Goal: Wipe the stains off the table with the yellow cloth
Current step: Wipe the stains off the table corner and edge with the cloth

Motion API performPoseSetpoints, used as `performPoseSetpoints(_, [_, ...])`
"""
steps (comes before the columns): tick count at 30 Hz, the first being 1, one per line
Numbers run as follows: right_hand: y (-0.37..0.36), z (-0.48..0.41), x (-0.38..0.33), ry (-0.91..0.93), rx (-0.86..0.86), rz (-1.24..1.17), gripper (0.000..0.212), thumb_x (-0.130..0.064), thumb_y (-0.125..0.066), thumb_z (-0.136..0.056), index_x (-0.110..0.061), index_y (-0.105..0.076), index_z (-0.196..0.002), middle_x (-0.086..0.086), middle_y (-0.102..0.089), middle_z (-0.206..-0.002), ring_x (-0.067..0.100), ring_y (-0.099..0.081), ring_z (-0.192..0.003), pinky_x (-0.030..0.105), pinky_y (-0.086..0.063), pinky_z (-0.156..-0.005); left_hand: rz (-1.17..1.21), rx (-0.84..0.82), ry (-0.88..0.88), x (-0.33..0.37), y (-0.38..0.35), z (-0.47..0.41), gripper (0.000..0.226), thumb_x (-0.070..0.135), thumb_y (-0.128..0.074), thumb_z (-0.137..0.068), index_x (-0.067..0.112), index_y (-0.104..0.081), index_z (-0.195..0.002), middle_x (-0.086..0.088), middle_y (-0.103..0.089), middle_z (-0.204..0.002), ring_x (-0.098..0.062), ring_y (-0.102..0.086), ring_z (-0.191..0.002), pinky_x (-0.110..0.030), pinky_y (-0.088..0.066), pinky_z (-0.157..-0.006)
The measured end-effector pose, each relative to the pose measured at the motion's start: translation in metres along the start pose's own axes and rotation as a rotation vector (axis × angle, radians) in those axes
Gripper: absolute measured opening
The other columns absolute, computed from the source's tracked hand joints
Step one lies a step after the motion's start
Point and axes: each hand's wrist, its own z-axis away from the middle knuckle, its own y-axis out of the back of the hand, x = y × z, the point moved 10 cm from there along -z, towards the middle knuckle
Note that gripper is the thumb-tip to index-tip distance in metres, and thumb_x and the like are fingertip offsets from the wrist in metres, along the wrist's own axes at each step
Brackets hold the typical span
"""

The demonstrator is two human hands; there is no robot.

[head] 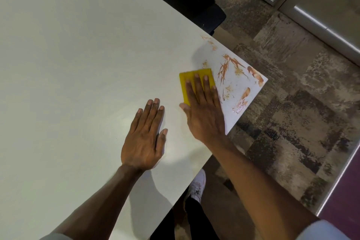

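Note:
A folded yellow cloth [188, 82] lies on the white table [78, 54] near its right corner. My right hand [204, 109] presses flat on the cloth, fingers stretched over it and covering its near half. Orange-brown stains [227, 68] streak the corner just right of the cloth, with more smears [242, 101] along the table's edge and fainter marks [211, 44] farther back. My left hand [145, 138] rests flat on the bare tabletop, left of the cloth, holding nothing.
A dark office chair [196, 0] stands behind the table's far edge. Patterned carpet [292, 113] lies to the right of the table. My white shoe [198, 185] shows below the near edge. A metal-framed glass wall [319, 23] runs at the back right.

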Motion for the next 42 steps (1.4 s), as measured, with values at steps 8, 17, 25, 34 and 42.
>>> performPoseSetpoints(8, [-0.001,0.061,-0.025,0.083,-0.034,-0.022,0.072,-0.054,-0.026,-0.114,-0.013,-0.007,-0.171,0.015,0.001,-0.179,0.037,0.007,-0.166,0.057,-0.014,-0.133,0.011,0.012,0.010,0.003,0.006,0.000,0.068,0.033,-0.044,-0.112,0.012,-0.024,-0.174,-0.004,-0.015,-0.185,-0.022,-0.011,-0.172,-0.051,-0.021,-0.139])
performPoseSetpoints(17, [0.001,-0.033,0.003,-0.003,0.011,0.019,0.073,-0.057,-0.023,-0.112,-0.015,-0.009,-0.171,0.013,-0.004,-0.179,0.035,0.001,-0.166,0.054,-0.012,-0.134,0.008,0.017,0.020,0.004,0.006,0.000,0.068,0.034,-0.044,-0.112,0.012,-0.026,-0.173,-0.005,-0.017,-0.184,-0.023,-0.014,-0.172,-0.053,-0.024,-0.138])
performPoseSetpoints(25, [-0.003,0.070,-0.022,0.036,-0.055,-0.013,0.075,-0.055,-0.031,-0.113,-0.016,-0.004,-0.171,0.012,0.003,-0.179,0.034,0.008,-0.166,0.055,-0.014,-0.134,0.024,-0.019,0.028,0.003,0.006,-0.002,0.070,0.036,-0.041,-0.111,0.014,-0.021,-0.175,-0.002,-0.012,-0.185,-0.020,-0.009,-0.172,-0.052,-0.021,-0.138])
performPoseSetpoints(34, [0.004,-0.024,0.007,-0.037,0.001,0.030,0.072,-0.057,-0.018,-0.113,-0.016,-0.009,-0.171,0.012,-0.004,-0.179,0.034,0.001,-0.166,0.054,-0.012,-0.134,-0.003,-0.004,0.000,0.003,0.006,-0.002,0.069,0.036,-0.040,-0.112,0.011,-0.023,-0.174,-0.006,-0.014,-0.185,-0.022,-0.011,-0.172,-0.053,-0.024,-0.137])
performPoseSetpoints(42, [-0.007,0.097,-0.012,-0.017,-0.130,0.024,0.073,-0.058,-0.022,-0.113,-0.021,0.003,-0.171,0.007,0.010,-0.180,0.030,0.013,-0.166,0.055,-0.012,-0.134,-0.007,-0.023,0.002,0.003,0.004,-0.001,0.069,0.036,-0.034,-0.112,0.010,-0.020,-0.174,-0.006,-0.010,-0.185,-0.022,-0.008,-0.173,-0.054,-0.025,-0.137])
